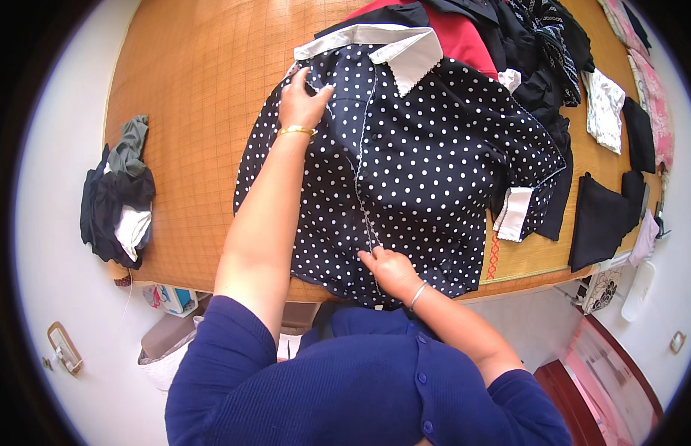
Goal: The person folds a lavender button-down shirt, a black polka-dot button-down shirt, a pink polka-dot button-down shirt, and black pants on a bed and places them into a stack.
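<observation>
A black blouse with white polka dots lies spread in front of me, its front facing up. It has a white pointed collar, a white sleeve cuff and pale scalloped trim down the front edge. On the upper left of the blouse, just below the collar, rests my left hand, thumb and fingers apart. Near the lower hem, my right hand pinches the trimmed front edge. The blouse's left sleeve is mostly hidden beside my left forearm.
The blouse lies on a brown woven mat. A pile of dark clothes and a red garment lie beyond it. Folded black clothes and a white patterned piece are at right. Dark garments lie bunched at the left edge.
</observation>
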Tool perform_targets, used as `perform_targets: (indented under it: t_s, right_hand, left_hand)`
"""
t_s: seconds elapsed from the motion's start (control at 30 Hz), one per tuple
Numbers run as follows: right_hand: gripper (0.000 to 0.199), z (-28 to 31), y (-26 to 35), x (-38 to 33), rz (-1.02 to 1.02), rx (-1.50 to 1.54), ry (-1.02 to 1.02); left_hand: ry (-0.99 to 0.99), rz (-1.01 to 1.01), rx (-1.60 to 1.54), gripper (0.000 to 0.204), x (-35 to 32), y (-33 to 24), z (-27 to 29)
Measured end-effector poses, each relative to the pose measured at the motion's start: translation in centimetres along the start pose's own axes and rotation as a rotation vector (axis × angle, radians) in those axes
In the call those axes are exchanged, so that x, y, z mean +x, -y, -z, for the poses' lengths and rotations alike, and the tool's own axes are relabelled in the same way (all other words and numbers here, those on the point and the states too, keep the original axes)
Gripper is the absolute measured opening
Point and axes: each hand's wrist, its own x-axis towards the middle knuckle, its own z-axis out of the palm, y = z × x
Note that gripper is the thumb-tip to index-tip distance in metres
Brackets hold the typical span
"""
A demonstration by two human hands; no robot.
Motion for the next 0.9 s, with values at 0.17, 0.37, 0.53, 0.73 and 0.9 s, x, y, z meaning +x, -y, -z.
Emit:
perform_targets:
  t_s: [0.17, 0.37, 0.53, 0.73, 0.9]
  right_hand:
    - [0.004, -3.2, 0.2, -1.0, 0.072, -0.093, 0.087]
    - [0.015, -5.5, 1.8, -3.7, -0.204, 0.04, -0.054]
    - [0.041, -5.6, 2.7, -3.4, -0.618, 0.569, -0.042]
    - [0.02, -7.2, 3.0, -3.1, -0.57, 0.618, 0.097]
    - [0.015, -4.5, 3.4, -7.2, -0.424, 0.414, -0.228]
  left_hand:
    - [0.056, -0.138, 0.074, 0.031, 0.4, -0.8, 0.8]
    - [0.136, -0.318, -0.182, 0.046, -3.1, -6.4, 1.5]
    - [0.285, -0.355, -0.388, 0.036, -7.3, -4.1, 0.2]
    - [0.235, -0.303, -0.429, 0.022, -19.5, 4.3, 2.5]
    - [0.067, -0.034, -0.114, 0.024, -28.7, 15.0, 5.1]
